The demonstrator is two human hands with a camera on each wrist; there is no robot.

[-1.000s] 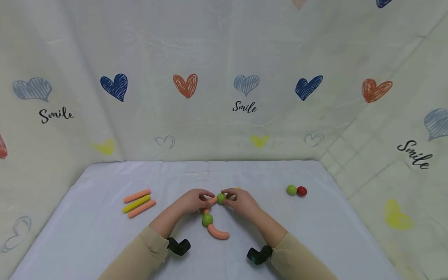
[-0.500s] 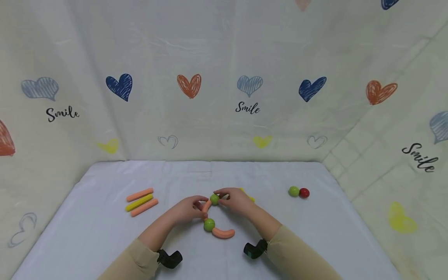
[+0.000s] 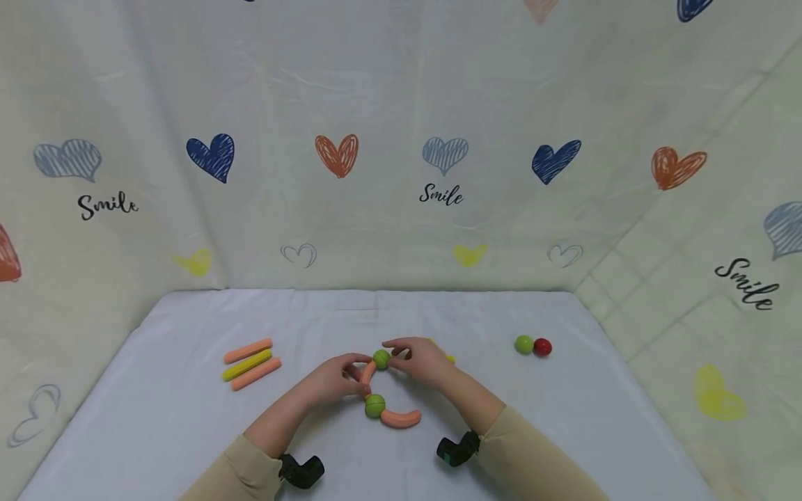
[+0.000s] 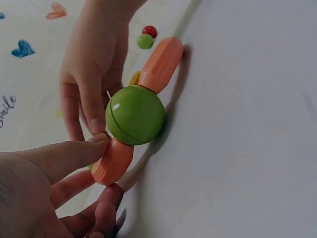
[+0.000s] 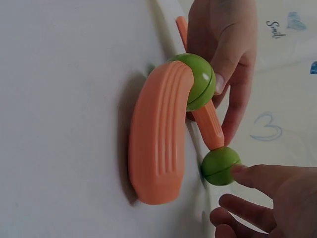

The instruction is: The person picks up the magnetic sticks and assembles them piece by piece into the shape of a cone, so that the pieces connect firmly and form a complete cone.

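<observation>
A chain of toy pieces stands at the middle of the table: a curved orange rod (image 3: 401, 419), a green ball (image 3: 374, 406), a second orange rod (image 3: 368, 372) and a farther green ball (image 3: 381, 359). My left hand (image 3: 335, 379) grips the second orange rod between thumb and fingers. At the chain's far end, my right hand (image 3: 422, 358) pinches the farther green ball, its thumb on the surface in the right wrist view. The near green ball (image 4: 134, 115) joins both rods in the left wrist view. The curved rod (image 5: 158, 139) lies close over the cloth, untouched by either hand.
To the left lie an orange rod (image 3: 248, 351), a yellow rod (image 3: 247, 364) and another orange rod (image 3: 256, 374), side by side. A loose green ball (image 3: 524, 344) and a red ball (image 3: 542, 347) sit at right. Behind my right hand, yellow pieces (image 3: 450, 359) show partly.
Both hands have shifted slightly left, bringing the farther green ball left with them. The chain has turned, its near ball and curved rod swinging toward me and right. Little differs over the last half second.
</observation>
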